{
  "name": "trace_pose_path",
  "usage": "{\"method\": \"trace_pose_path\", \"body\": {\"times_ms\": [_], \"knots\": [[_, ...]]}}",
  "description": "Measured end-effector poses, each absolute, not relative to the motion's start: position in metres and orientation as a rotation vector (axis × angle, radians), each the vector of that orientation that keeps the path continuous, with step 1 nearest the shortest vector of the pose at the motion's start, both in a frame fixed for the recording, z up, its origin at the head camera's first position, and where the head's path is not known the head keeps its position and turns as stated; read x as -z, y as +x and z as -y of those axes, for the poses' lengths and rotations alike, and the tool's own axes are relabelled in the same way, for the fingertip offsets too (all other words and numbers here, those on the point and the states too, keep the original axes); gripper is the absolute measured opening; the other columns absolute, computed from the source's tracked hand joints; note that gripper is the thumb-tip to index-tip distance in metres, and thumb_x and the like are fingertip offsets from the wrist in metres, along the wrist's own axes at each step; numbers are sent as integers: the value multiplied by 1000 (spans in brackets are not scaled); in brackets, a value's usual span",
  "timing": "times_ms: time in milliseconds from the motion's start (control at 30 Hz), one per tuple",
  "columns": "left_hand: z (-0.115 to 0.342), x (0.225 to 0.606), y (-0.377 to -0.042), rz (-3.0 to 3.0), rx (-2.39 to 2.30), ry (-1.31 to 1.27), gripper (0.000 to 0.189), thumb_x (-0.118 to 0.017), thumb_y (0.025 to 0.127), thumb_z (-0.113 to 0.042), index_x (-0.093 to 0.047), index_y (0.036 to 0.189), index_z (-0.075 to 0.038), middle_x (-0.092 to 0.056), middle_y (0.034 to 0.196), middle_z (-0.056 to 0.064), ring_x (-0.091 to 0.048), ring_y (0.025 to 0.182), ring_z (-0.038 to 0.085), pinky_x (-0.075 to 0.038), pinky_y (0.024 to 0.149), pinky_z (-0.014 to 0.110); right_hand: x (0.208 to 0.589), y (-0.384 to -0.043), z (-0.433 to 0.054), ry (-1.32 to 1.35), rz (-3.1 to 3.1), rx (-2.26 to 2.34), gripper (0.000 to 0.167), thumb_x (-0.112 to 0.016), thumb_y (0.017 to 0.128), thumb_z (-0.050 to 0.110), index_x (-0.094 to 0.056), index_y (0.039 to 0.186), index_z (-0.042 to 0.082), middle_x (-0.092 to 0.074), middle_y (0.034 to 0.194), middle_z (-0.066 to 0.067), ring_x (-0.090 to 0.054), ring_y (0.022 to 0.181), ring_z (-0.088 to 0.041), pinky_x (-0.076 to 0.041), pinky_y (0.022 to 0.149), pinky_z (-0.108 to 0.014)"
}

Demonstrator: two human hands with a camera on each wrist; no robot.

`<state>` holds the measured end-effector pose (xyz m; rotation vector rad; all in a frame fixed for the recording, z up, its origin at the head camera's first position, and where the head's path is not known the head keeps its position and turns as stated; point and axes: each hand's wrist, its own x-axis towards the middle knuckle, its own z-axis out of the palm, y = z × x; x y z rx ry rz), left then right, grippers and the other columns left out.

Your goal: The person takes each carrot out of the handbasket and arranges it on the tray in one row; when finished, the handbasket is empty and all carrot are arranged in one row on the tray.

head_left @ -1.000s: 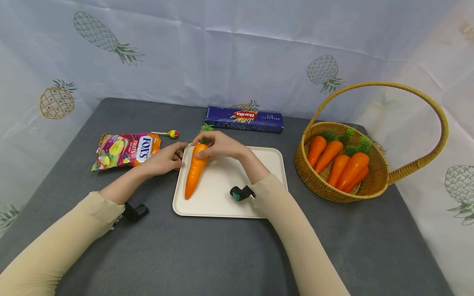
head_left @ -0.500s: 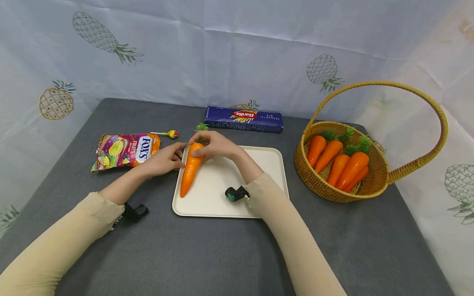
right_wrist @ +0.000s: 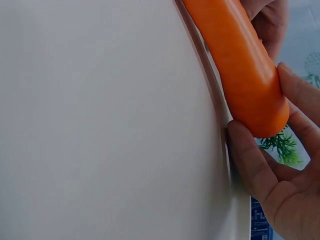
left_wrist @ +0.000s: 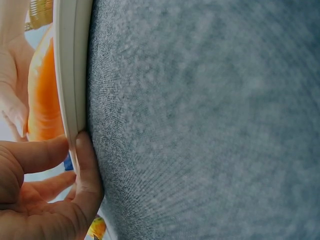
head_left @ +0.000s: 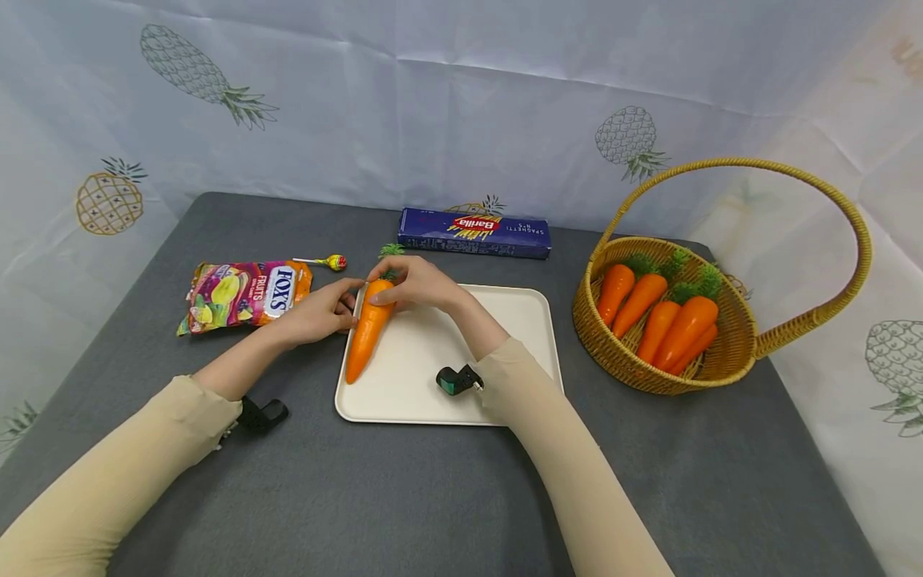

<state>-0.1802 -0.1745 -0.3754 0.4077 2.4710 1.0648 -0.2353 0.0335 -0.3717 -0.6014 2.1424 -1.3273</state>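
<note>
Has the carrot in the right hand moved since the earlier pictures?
Yes: in the head view, the carrot has shifted toward the left rim of the tray.

So we've got tray [head_left: 440, 393] on table [head_left: 375, 497], carrot [head_left: 369, 332] along tray's left edge, tip toward us. Candy bag [head_left: 245, 295] left of tray, lollipop [head_left: 336, 262] at bag's back right corner. Spaghetti box [head_left: 473, 233] behind tray. Right of tray we see basket [head_left: 602, 344], more carrots [head_left: 681, 328] in it.
</note>
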Motion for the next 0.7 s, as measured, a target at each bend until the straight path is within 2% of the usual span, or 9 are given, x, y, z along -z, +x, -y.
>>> {"method": "trace_pose_path", "body": {"times_ms": [300, 700], "knots": [[176, 375, -180, -2463, -1077, 434, 67, -60, 94, -8, -28, 150, 7, -53, 112, 22, -55, 87, 22, -48, 71, 25, 370, -236, -33, -576, -2172, 1282, 38, -76, 86, 22, -68, 122, 13, -67, 120, -12, -64, 85, -16, -56, 74, -25], [176, 375, -180, -2463, -1075, 427, 68, -60, 94, -8, -26, 151, 7, -52, 111, 22, -54, 87, 22, -47, 70, 24, 371, -235, -29, -570, -2205, 1245, 39, -76, 86, 25, -69, 124, 16, -66, 123, -10, -64, 89, -16, -56, 75, -24]]}}
